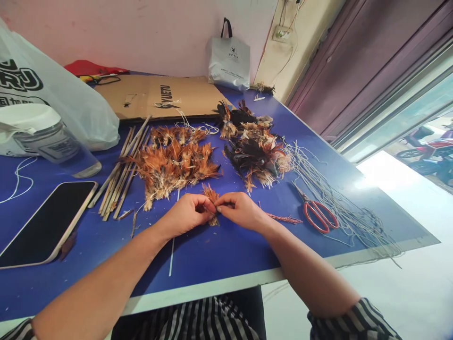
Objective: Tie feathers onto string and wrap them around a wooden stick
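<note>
Small brown feather bundle (pixel 211 192) pinched by left hand (pixel 189 213) and right hand (pixel 242 211), the two nearly touching over the blue surface (pixel 226 257); rust-brown feather heap (pixel 177 163) just beyond, thin sticks (pixel 122 177) off left, red-handled scissors (pixel 307 215) and pale cords (pixel 327 189) off right.

A small craft workshop, possibly in a street-side unit, is suggested: a blue worktable (pixel 226 255) is spread with feather bundles (pixel 177 163), thin sticks (pixel 122 172), loose cords (pixel 329 193) and red-handled scissors (pixel 313 212), while motorbikes (pixel 430 148) are seen outside, beyond purple panels (pixel 371 52).
</note>
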A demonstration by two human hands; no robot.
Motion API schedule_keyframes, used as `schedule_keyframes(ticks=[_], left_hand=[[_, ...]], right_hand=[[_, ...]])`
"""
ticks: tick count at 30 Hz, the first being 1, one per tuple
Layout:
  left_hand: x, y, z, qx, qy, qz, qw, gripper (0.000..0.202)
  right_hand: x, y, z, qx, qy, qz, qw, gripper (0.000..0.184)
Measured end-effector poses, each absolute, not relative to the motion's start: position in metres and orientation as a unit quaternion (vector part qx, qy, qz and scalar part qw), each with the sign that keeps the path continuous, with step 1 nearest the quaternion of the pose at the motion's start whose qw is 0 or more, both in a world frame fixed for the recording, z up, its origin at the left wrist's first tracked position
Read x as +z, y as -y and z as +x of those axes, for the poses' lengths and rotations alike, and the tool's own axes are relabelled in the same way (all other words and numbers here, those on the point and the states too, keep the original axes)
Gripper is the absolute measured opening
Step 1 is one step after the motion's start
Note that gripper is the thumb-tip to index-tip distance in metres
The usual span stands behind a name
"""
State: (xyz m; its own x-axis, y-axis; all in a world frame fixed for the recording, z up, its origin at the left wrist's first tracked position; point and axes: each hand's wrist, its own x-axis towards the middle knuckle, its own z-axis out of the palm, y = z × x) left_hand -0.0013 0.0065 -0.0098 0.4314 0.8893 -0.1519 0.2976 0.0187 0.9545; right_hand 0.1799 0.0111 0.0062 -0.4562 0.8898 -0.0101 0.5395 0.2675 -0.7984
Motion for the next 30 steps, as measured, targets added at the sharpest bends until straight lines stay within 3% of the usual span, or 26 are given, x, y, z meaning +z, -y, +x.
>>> schedule_keyframes(ticks=[7, 20, 30], left_hand=[[-0.01, -0.005, -0.003, 0.275, -0.435, 0.718, 0.468, 0.01], [-0.004, 0.001, -0.002, 0.266, -0.367, 0.873, 0.182, 0.013], [-0.009, 0.003, -0.003, 0.274, -0.368, 0.878, 0.136, 0.014]], right_hand=[[-0.003, -0.013, 0.179, 0.311, 0.813, -0.436, 0.228, 0.021], [-0.01, -0.013, 0.177, 0.298, 0.8, -0.474, 0.215, 0.012], [-0.014, -0.014, 0.178, 0.338, 0.781, -0.473, 0.225, 0.014]])
